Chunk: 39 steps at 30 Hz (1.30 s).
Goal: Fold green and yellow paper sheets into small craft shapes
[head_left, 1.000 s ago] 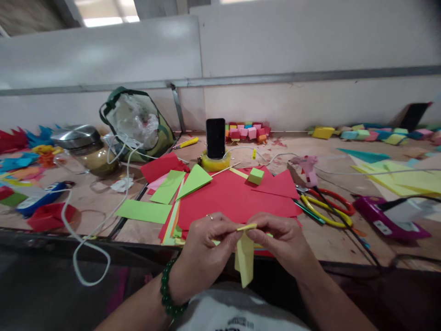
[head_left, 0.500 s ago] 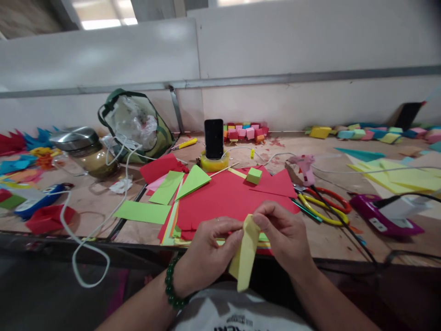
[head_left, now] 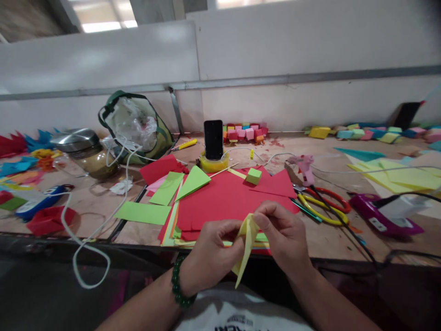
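A folded piece of yellow paper hangs between my two hands, just in front of the table edge. My left hand is closed on its left side, the fingertips partly tucked behind the paper. With thumb and fingers my right hand pinches its upper right corner. Beyond my hands lies a stack of coloured paper with a red sheet on top. On that stack sit a small green paper cube and a folded green piece.
A phone stands on a yellow roll of tape. To the right are a pink glue gun, scissors and a purple power strip. A jar, a bag and a looping white cable are at left.
The yellow paper has turned in my hands, so its hanging flap looks narrower and its top has spread. My left hand has shifted slightly to the right.
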Tool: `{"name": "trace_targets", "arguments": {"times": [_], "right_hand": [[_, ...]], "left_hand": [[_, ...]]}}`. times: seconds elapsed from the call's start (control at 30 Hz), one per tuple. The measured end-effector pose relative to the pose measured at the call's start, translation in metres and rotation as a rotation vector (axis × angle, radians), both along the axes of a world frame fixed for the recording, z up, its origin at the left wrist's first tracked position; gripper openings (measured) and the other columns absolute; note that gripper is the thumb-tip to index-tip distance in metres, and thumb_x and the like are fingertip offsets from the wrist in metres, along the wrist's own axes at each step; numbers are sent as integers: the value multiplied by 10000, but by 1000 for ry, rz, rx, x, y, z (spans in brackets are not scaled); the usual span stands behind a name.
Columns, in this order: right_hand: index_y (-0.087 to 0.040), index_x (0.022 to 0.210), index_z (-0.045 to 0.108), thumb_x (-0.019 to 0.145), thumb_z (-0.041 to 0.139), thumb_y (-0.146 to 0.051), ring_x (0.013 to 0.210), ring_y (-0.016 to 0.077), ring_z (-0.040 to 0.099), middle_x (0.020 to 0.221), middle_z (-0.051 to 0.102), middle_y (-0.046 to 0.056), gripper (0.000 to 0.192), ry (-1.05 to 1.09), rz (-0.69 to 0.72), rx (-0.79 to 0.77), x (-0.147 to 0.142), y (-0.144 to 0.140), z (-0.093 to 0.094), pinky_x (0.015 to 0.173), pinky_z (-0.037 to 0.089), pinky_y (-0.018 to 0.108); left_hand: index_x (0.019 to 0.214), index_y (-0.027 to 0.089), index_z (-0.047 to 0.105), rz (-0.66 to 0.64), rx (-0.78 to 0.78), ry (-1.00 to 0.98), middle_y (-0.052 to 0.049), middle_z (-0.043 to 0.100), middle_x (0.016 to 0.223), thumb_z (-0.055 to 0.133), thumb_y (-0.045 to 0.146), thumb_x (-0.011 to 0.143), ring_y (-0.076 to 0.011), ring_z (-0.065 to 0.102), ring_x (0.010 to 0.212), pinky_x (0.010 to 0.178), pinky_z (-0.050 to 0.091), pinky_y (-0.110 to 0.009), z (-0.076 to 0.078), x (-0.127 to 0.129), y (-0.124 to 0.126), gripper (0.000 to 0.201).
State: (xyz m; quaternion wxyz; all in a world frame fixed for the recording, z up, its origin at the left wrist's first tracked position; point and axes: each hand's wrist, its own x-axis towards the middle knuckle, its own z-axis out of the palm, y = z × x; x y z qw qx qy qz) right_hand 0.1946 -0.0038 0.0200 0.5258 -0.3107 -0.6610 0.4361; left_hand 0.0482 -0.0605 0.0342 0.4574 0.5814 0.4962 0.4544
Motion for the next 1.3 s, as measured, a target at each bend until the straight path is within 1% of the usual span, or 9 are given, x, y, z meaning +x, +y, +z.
{"name": "trace_targets", "arguments": {"times": [0.13,0.3,0.53,0.83,0.93,1.03,1.1,1.2,1.3], "right_hand": [[-189,748,583,872,581,-238,578,95,511,670,537,-19,134,-18,98,56,-1,-6,-5,501,402,199],[-192,724,574,877,566,-226,545,94,474,628,509,-30,157,61,87,76,-2,-10,-4,485,374,205],[-198,722,586,853,601,-221,578,103,485,634,518,-29,133,185,-19,90,-1,-10,-1,537,402,218],[-203,712,575,813,661,-339,553,119,473,632,519,-5,190,235,-212,7,4,-2,-7,496,402,238],[-207,728,588,814,666,-315,578,110,478,662,534,-12,159,303,-251,-2,7,4,-4,530,401,229],[-206,744,600,822,660,-306,606,108,469,682,533,-15,140,363,-335,2,11,12,0,556,394,222],[-202,743,602,823,661,-295,597,104,466,666,535,-19,136,347,-351,15,12,14,1,544,388,213],[-196,733,599,830,652,-284,562,98,484,641,558,-24,142,250,-335,19,7,9,-2,514,394,203],[-190,714,588,831,640,-287,540,108,504,626,566,-18,160,127,-329,53,-1,-1,-3,492,412,213]], "left_hand": [[611,101,588,-92,-97,-86,35,440,564,580,220,776,-70,381,547,523,337,-175,-1,4,3,204],[613,109,599,-123,-169,-60,21,456,556,588,312,782,-81,390,548,511,338,-177,-3,4,0,264],[624,102,636,-136,-191,31,21,471,540,598,296,753,-75,375,515,487,313,-183,-5,1,-7,236],[543,128,528,-171,-246,87,53,308,521,539,190,734,-57,243,496,448,196,-195,-7,1,-9,201],[535,129,541,-170,-201,206,53,357,503,531,127,696,-63,300,488,452,227,-188,-12,-2,-10,161],[628,136,635,-187,-143,327,25,544,556,513,64,666,-99,475,536,512,352,-192,-13,-10,-10,147],[806,153,679,-140,-102,285,-14,662,720,464,53,718,-135,585,672,618,434,-213,-7,-15,-11,252],[1074,171,615,74,10,172,-76,673,1028,445,166,854,-173,611,934,816,467,-268,6,-16,-11,278],[1114,178,603,67,132,270,-66,672,1016,686,272,740,-183,603,892,804,457,-264,12,-7,-8,394]]}}
